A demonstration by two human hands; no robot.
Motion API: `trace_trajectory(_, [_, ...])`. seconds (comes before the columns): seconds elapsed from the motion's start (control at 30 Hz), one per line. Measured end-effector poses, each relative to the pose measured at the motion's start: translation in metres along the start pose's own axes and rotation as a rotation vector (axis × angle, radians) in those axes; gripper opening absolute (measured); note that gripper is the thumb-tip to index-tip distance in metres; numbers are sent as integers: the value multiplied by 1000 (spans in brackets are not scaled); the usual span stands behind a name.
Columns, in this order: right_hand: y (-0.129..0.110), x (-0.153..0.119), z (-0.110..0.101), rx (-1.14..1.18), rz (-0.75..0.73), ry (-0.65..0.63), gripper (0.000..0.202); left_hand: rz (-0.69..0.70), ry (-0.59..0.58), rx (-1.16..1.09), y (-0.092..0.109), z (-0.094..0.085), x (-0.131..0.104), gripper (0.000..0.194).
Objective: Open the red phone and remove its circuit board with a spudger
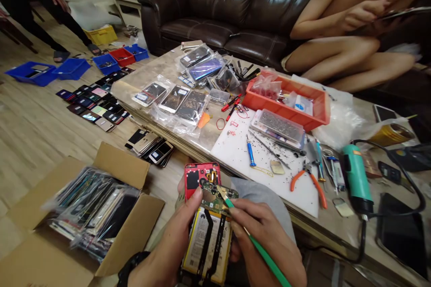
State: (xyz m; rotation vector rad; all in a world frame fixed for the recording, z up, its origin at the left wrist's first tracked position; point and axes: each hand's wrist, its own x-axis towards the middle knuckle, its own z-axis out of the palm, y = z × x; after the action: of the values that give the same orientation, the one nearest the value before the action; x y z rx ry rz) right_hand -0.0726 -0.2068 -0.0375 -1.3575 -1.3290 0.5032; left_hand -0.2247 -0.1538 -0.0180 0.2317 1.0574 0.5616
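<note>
An opened phone (207, 246) with a white battery and black flex strips lies in my left hand (171, 242), whose thumb presses near its upper left edge. The phone's top end is a red frame section (193, 179). Across it, tilted, sits a green circuit board (213, 197). My right hand (266, 237) is closed round a green-handled tool (266, 255), its pale tip touching the board. Fingers of my right hand are near the board's right end. The lower end of the phone is cut off by the frame.
On the table (208, 139) ahead are an orange bin (286, 116), bagged phones (175, 98), a blue screwdriver (251, 152), orange-handled pliers (308, 181) and a teal heat tool (357, 179). A carton (148, 219) of phones stands left. Two people are beyond.
</note>
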Motion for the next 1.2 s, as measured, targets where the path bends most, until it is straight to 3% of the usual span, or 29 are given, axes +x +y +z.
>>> trace_trajectory(0.2, [-8, 11, -12, -45, -173, -98, 31, 9, 21, -4, -1, -2, 2, 57])
trace_trajectory(0.57, [-8, 16, -12, 38, -152, -99, 34, 21, 101, 62, 1, -1, -1, 55])
trace_trajectory(0.77, [-5, 10, -11, 114, -60, -77, 40, -60, -5, 54, 3, 4, -2, 70])
trace_trajectory(0.93, [-10, 19, -12, 32, -111, -81, 33, -57, 9, 38, 0, -2, 0, 62])
trace_trajectory(1.2, [-11, 21, -11, 70, -90, -61, 31, -60, -151, -100, 4, 3, -1, 62])
